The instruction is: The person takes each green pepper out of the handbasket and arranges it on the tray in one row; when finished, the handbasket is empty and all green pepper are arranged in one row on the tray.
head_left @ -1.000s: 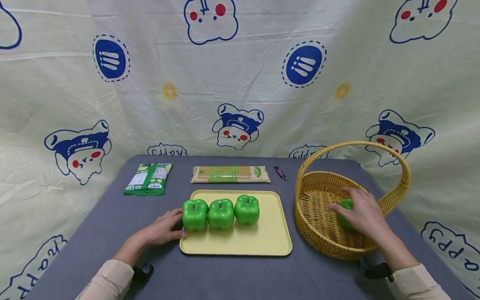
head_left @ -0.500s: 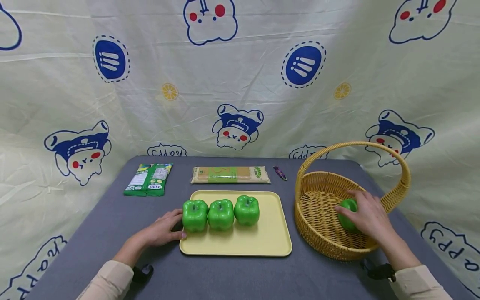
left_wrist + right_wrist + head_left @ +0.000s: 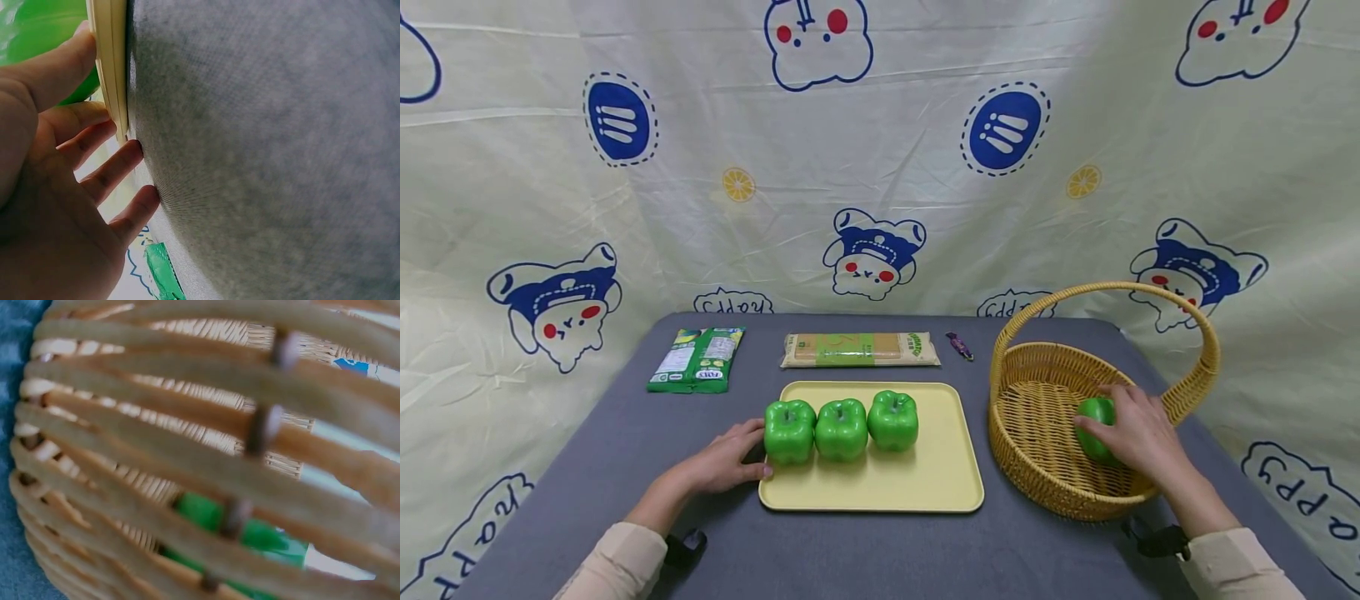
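Note:
In the head view, my right hand (image 3: pixel 1138 433) reaches into a wicker basket (image 3: pixel 1037 479) and holds a green bell pepper (image 3: pixel 1095 427) between thumb and fingers. Through the weave in the right wrist view, the green of that pepper (image 3: pixel 203 512) shows low inside the basket. My left hand (image 3: pixel 726 458) rests at the left edge of a pale yellow tray (image 3: pixel 880 492), fingers spread and mostly straight. Its thumb touches the tray rim (image 3: pixel 109 62) in the left wrist view. Three green bell peppers (image 3: pixel 841 429) stand in a row on the tray, the leftmost closest to my left hand.
Behind the tray lies a long pack of noodles (image 3: pixel 861 349). A green snack bag (image 3: pixel 697 360) is at the back left, and a small purple wrapped candy (image 3: pixel 959 346) lies right of the noodles. The basket's tall handle (image 3: pixel 1105 287) arches over its opening.
My right hand has shifted slightly to the right inside the basket, and the pepper in it shows more clearly. My left hand and the tray have stayed in place.

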{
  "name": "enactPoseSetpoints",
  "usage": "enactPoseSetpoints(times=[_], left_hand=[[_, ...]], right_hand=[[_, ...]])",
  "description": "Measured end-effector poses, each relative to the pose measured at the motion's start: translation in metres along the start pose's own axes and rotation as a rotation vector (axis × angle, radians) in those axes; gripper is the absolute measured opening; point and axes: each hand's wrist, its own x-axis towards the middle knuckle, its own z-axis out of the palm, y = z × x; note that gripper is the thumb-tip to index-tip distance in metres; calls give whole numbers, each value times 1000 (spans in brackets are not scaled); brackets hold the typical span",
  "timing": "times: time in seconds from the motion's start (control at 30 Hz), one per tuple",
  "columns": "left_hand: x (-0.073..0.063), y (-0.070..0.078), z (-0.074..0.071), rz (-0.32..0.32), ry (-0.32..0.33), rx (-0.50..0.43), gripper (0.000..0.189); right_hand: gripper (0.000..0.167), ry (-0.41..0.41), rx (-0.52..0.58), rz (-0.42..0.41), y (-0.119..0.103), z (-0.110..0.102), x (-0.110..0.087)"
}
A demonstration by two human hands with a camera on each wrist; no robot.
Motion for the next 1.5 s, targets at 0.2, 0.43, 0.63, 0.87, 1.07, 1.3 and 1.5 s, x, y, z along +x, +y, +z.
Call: enactPoseSetpoints(times=[0.2, 0.43, 0.63, 0.87, 1.07, 1.3, 1.5], left_hand=[[0, 0, 0, 6, 5, 5, 66], [0, 0, -1, 7, 3, 11, 66], [0, 0, 0, 2, -1, 4, 66], [-1, 1, 0, 5, -3, 1, 66], [-1, 1, 0, 9, -2, 4, 66], [-1, 2, -1, -1, -3, 1, 66], [-1, 2, 0, -8, -8, -1, 67]], right_hand=[[70, -22, 25, -47, -2, 2, 0], [71, -67, 61, -80, -8, 2, -1], [66, -68, 100, -121, -10, 1, -2], [60, -46, 153, -174, -13, 1, -3], [60, -54, 158, -190, -13, 2, -3], [67, -92, 106, -174, -10, 2, -3], [71, -117, 52, -165, -7, 5, -4]])
